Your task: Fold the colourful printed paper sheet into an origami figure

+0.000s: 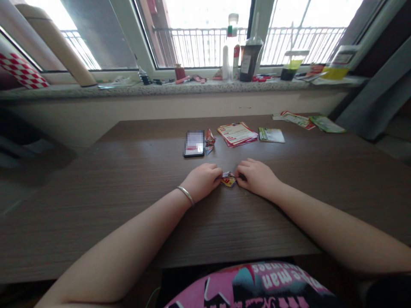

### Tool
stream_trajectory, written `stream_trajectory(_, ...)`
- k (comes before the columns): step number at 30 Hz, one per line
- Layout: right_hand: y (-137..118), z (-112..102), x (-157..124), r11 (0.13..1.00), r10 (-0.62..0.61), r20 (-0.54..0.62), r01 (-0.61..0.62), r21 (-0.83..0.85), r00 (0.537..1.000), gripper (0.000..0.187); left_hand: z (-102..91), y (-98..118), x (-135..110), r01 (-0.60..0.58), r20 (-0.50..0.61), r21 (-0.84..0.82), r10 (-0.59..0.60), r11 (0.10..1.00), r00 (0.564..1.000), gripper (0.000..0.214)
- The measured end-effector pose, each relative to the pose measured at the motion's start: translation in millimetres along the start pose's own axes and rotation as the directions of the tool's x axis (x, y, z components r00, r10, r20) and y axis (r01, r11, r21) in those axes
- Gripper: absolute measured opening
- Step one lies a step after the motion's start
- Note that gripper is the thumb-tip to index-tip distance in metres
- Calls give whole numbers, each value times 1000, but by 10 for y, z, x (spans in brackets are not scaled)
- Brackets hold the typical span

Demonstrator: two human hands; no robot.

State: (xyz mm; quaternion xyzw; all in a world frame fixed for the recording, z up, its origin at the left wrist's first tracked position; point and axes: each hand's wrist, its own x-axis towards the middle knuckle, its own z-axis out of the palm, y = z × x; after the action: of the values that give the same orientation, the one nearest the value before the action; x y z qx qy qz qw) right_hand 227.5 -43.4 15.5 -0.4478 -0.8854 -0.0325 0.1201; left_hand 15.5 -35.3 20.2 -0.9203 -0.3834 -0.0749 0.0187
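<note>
My left hand (pixel 203 180) and my right hand (pixel 256 176) rest on the brown wooden table (pixel 128 192), both pinched on a small folded piece of colourful printed paper (pixel 228 179) that lies between them. Each hand grips one end of it with curled fingers. A thin bracelet circles my left wrist. Most of the folded paper is covered by my fingertips.
Beyond my hands lie a phone (pixel 194 143), another folded paper piece (pixel 209 141), a stack of red-and-white leaflets (pixel 236 133), a green leaflet (pixel 271 135) and more leaflets at the far right (pixel 302 119). Bottles and cups stand on the windowsill (pixel 244 60).
</note>
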Motion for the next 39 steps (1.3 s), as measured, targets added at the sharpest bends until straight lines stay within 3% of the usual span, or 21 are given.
stream_trajectory(11, -25, -32, 5, 995, 41, 48, -37, -91, 998, 16, -157, 109, -67, 115, 70, 223, -133, 968, 989, 18)
stream_trajectory(29, -46, -53, 1, 993, 88, 93, -80, -91, 992, 19, -174, 78, -55, 163, 154, 237, -203, 958, 967, 16)
stream_trajectory(35, -36, -39, -1, 996, 72, 70, -68, -64, 995, 17, -158, 57, -85, 164, 132, 215, -195, 963, 972, 12)
stream_trajectory(39, -15, -12, 0, 997, 70, 55, -68, -34, 996, 15, -112, 90, -103, 142, 43, 183, -153, 973, 987, 13)
